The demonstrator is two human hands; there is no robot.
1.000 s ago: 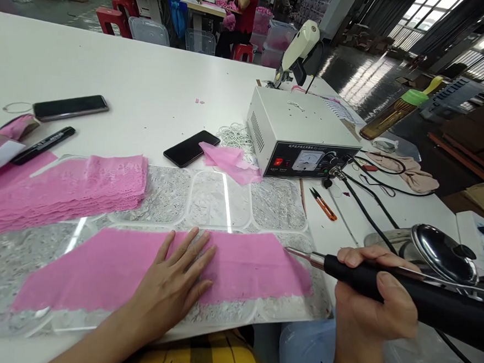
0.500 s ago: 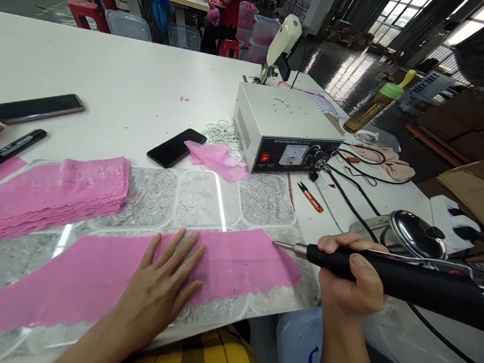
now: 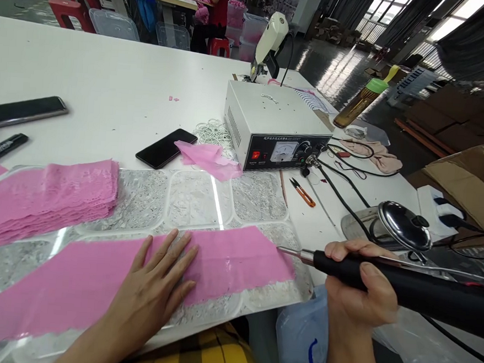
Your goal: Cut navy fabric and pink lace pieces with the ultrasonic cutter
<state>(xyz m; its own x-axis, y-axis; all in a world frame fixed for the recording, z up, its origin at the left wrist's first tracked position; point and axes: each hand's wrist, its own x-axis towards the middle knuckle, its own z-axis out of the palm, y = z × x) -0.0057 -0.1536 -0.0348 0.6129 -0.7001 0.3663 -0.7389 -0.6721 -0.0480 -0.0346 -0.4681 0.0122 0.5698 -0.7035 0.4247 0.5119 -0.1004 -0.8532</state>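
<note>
The left hand (image 3: 151, 294) is lying flat, fingers spread wide, pressing on the long pink lace fabric strip (image 3: 106, 277) and holding nothing. The strip is lying on the clear scratched plastic sheet (image 3: 191, 192). The right hand (image 3: 358, 292) is gripping closed around the black cylindrical tool handle (image 3: 404, 289). Its thin metal tip (image 3: 289, 253) is touching the strip's right end, well to the right of the left hand. Beyond the left hand a stack of pink lace pieces (image 3: 46, 198) is resting.

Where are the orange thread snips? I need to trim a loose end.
The orange thread snips lie on the white table, just in front of the white control box, right of the clear mat.
</note>
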